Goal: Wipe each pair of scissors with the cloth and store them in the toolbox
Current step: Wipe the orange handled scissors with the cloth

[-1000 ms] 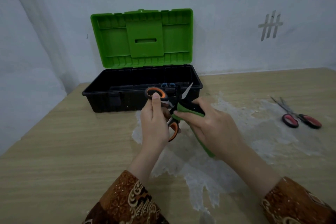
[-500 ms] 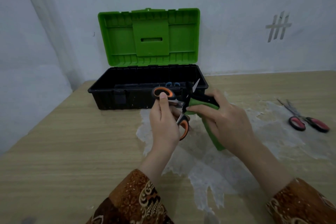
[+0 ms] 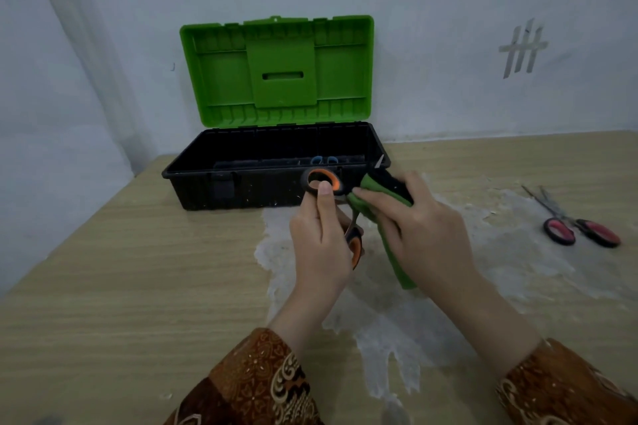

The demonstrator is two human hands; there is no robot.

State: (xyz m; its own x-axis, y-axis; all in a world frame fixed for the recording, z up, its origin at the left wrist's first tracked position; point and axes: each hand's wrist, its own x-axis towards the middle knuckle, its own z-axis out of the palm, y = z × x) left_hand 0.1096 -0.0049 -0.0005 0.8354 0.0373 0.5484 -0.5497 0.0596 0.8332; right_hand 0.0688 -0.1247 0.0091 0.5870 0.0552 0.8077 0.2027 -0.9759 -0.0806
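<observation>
While left grip [image 3: 321, 238] clamps orange scissors [image 3: 322, 181] | right grip [image 3: 421, 231] pinches green cloth [image 3: 371, 198] around blades, seemingly

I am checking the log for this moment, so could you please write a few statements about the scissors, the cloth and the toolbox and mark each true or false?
1. The toolbox lid stands open. True.
2. The left hand holds the green cloth. False: the right hand holds the green cloth; the left holds the orange-handled scissors.
3. The red-handled scissors lie on the table, apart from both hands. True.
4. The toolbox holds nothing. False: blue handles show inside it.
5. The cloth covers the orange handle loops. False: it is wrapped around the blades, with only a tip showing.
</observation>
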